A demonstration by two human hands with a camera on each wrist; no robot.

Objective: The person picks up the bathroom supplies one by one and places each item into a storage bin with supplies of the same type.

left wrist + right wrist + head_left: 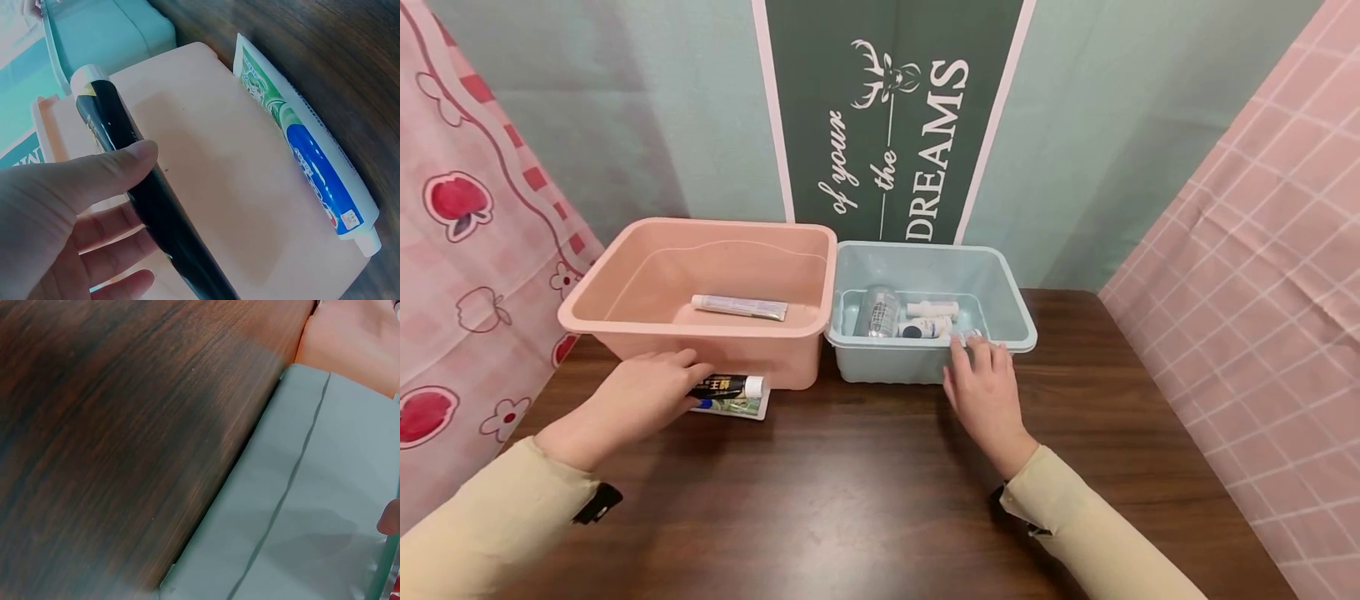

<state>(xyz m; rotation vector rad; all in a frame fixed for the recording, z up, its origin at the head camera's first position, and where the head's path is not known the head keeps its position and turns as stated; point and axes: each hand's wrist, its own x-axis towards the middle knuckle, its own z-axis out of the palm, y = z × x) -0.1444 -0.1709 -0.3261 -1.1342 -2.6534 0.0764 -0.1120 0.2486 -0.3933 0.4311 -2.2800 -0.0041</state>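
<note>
My left hand (643,396) pinches a black toothpaste tube (156,194) with a white cap between thumb and fingers. It is held in front of the pink bin (775,358). Below it, a white, green and blue toothpaste tube (306,144) lies on the table beside that bin. My right hand (988,400) is at the front rim of the light blue bin (887,364), fingertips reaching over it. Something clear (967,335) shows by those fingertips; whether they grip it is hidden. In the right wrist view only a fingertip (390,519) appears.
A white tube (741,307) lies inside the pink bin. The blue bin holds a clear bottle (880,312) and small white bottles (928,327). Both bins stand side by side on the dark wooden table (850,500), before a hanging curtain (700,108).
</note>
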